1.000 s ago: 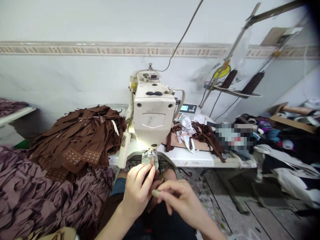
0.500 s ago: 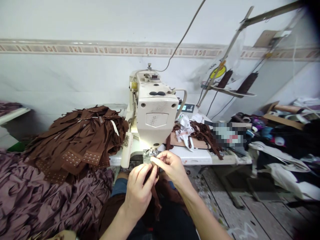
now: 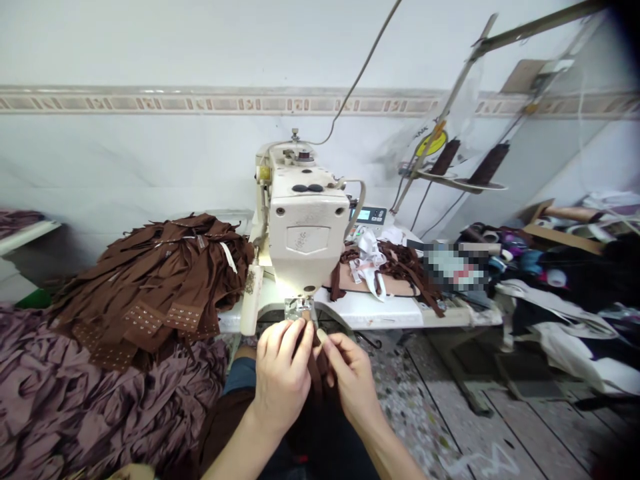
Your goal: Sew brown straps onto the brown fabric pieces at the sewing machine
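My left hand [image 3: 284,373] is closed on a piece of brown fabric [image 3: 317,375], its fingertips just in front of the presser foot [image 3: 299,308] of the sewing machine [image 3: 307,233]. A bit lower and to the right, my right hand [image 3: 353,373] pinches the same fabric between thumb and fingers. The brown piece hangs down between both hands toward my lap. Its end at the foot is mostly covered by my left fingers.
Left of the machine lies a heap of brown garment pieces with hook-and-eye rows [image 3: 165,280], above mauve fabric [image 3: 100,407]. White straps [image 3: 369,263] and brown scraps lie right. Thread cones [image 3: 490,165] stand behind; cluttered spools [image 3: 555,278] sit far right.
My right hand has drawn back from the presser foot, down toward me. My left hand has flattened forward over the fabric near the foot. The view has shifted slightly.
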{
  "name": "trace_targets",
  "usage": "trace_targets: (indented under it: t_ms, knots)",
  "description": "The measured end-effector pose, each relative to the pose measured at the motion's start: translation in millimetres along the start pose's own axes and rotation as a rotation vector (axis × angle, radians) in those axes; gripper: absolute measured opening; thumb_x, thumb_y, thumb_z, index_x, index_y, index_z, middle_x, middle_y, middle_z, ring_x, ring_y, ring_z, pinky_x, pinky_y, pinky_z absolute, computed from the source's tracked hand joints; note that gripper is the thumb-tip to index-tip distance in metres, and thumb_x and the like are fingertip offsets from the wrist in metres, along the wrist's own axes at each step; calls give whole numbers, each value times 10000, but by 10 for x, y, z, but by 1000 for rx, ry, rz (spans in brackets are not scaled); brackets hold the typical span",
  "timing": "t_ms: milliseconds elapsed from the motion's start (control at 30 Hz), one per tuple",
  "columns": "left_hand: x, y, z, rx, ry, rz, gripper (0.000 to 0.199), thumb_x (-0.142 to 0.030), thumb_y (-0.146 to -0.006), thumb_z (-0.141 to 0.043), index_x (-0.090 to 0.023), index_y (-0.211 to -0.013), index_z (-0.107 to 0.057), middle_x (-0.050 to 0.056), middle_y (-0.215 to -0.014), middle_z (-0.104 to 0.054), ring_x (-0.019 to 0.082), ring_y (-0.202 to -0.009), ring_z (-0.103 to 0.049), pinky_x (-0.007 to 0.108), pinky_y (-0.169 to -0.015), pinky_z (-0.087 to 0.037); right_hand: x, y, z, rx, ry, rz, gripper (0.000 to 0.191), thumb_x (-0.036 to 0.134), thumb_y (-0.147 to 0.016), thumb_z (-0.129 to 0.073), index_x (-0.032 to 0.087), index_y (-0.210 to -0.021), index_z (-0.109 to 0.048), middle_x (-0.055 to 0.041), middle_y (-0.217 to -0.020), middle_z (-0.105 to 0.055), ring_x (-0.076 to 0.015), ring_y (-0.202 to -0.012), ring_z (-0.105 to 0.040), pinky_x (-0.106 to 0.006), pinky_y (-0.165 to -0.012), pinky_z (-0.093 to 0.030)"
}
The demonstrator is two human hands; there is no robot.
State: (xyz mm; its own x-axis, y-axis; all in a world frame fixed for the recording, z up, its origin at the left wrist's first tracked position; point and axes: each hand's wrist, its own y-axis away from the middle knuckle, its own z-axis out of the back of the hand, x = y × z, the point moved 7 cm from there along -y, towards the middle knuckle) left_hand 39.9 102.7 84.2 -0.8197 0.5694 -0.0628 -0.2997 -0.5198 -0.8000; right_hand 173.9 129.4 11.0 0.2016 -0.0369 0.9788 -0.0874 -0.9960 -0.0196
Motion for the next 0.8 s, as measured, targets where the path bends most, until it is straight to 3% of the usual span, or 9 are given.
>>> trace_targets:
  t_ms: [133, 333, 533, 667, 733, 800]
  knots:
    - [17, -23, -41, 24, -34, 27, 364, -131, -1046, -588, -110, -1399, -674, 163, -1328, -744, 317, -1234, -636, 489, -1075, -478, 63, -86, -30, -3, -47, -3, 466, 610, -926, -784, 170, -801, -702, 17, -606, -622, -76, -448, -460, -189, -420, -341]
    - [48, 13, -86, 50, -32, 32, 402, -95, -1060, -523, -110, -1443, -643, 168, -1363, -722, 313, -1273, -624, 477, -1073, -503, -17, -96, -45, 21, -101, -22, 455, 583, -940, -783, 170, -781, -681, 40, -582, -565, -65, -440, -419, -190, -420, -322]
    - [168, 105, -41, 96, 204, 131, 596, -15, -1032, -468, -207, -1595, -511, 155, -1478, -630, 276, -1417, -560, 462, -1168, -518, -125, -44, 40, -2, -9, -84, 524, 674, -912, -765, 182, -770, -657, 58, -589, -480, -77, -444, -391, -207, -408, -279]
    - [323, 220, 75, 105, 297, 322, 533, -115, -1049, -533, -283, -1555, -550, 132, -1489, -623, 279, -1382, -603, 465, -1149, -527, 50, 9, 233, -150, 144, 66, 470, 632, -932, -763, 183, -809, -703, 33, -651, -520, -98, -515, -426, -233, -481, -340]
    - [444, 284, 75, 158, 407, 503, 461, -250, -1036, -621, -262, -1495, -578, 129, -1373, -696, 291, -1268, -683, 457, -1076, -567, 120, 57, 283, -190, 183, 118, 478, 631, -942, -748, 181, -786, -706, 18, -672, -559, -95, -500, -424, -247, -483, -344]
    - [542, 341, -6, 267, 613, 713, 448, -381, -1005, -680, -235, -1419, -593, 87, -1143, -766, 265, -1063, -752, 406, -962, -601, 114, 89, 234, -129, 200, 97, 509, 652, -956, -717, 179, -769, -708, 12, -654, -574, -92, -462, -431, -251, -463, -340]
